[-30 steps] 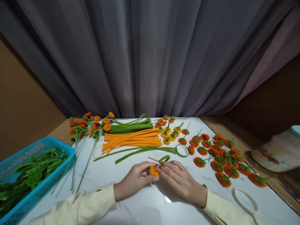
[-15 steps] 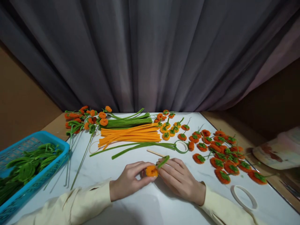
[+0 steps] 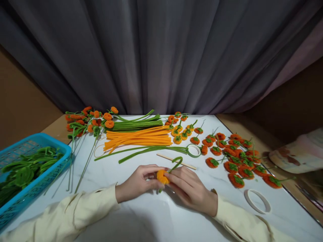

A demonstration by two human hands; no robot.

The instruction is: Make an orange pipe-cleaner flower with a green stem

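Note:
Between thumb and fingers, my left hand (image 3: pixel 137 183) pinches a yellow-orange pipe-cleaner flower head (image 3: pixel 163 176). My right hand (image 3: pixel 194 190) is closed with its fingertips against the flower's right side, gripping a green pipe cleaner (image 3: pixel 179 159). That pipe cleaner arches above my right fingers in a hook, and a short green end pokes out beneath the flower. A thin wooden stick (image 3: pixel 189 165) lies on the table just behind my right hand. My fingers hide where the green piece meets the flower.
Orange pipe cleaners (image 3: pixel 138 138) and green pipe cleaners (image 3: pixel 137 125) lie in bundles behind my hands. Several orange flower heads (image 3: pixel 236 180) spread across the right, near tape rolls (image 3: pixel 193 150). A blue basket (image 3: pixel 66 153) with green pieces stands left, beside stemmed flowers (image 3: pixel 107 116).
The green pipe cleaner, straighter before, now curves into a hook, and its other end shows below the flower. The flower has turned in my fingers. The whole scene sits slightly higher in view.

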